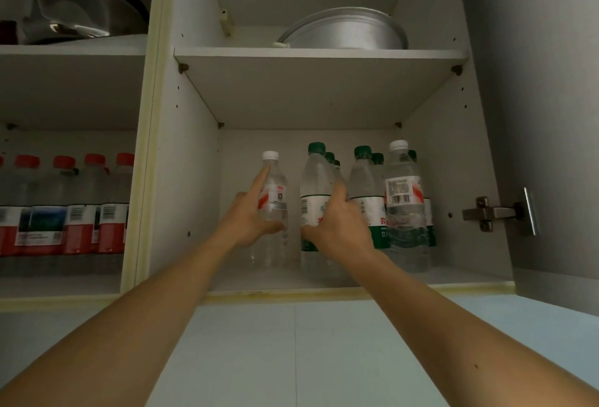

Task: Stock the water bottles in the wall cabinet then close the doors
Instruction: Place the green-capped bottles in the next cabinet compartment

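I see both hands up in the lower compartment of the wall cabinet (181,179), a little apart from each other. My left hand (248,222) holds a white-capped bottle (275,205) that stands at the left of the shelf, the forefinger stretched along its side. My right hand (340,228) grips a green-capped bottle (316,186) just beside it, at 3 o'clock. More green-capped bottles (366,179) stand further at 3 o'clock. The right door (534,115) is open.

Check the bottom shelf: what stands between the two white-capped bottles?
In the head view, green-capped bottles in two rows stand between the left white-capped bottle and the right white-capped bottle. The right hand grips the front one of the nearer row.
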`<state>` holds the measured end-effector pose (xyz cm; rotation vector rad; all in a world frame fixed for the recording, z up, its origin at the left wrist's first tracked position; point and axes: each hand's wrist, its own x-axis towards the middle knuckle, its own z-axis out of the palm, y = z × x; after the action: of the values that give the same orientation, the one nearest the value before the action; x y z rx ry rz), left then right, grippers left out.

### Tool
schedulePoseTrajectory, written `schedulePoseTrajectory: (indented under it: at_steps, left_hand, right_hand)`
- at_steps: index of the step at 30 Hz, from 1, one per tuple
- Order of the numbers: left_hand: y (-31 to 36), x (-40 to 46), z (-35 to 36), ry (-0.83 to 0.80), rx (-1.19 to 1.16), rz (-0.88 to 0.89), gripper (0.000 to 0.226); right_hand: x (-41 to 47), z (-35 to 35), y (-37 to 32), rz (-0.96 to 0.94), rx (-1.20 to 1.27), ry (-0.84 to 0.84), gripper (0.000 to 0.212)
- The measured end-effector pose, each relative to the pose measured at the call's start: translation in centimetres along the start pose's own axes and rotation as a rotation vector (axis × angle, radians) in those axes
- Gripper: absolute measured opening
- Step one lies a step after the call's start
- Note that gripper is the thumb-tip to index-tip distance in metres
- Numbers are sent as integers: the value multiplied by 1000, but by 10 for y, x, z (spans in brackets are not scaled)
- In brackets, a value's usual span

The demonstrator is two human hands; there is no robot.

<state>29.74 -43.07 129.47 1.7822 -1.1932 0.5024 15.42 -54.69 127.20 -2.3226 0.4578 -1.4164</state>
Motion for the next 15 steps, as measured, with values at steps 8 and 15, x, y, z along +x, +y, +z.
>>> schedulePoseTrajectory:
  at_steps: [8, 15]
  left_hand:
    - [-16, 4, -5, 75, 122, -109, 126]
    - [-37, 7, -14, 218, 255, -224, 117]
  right_hand:
    - [30, 8, -13, -43, 30, -288, 81]
    - [66, 35, -27, 52, 87, -515, 69]
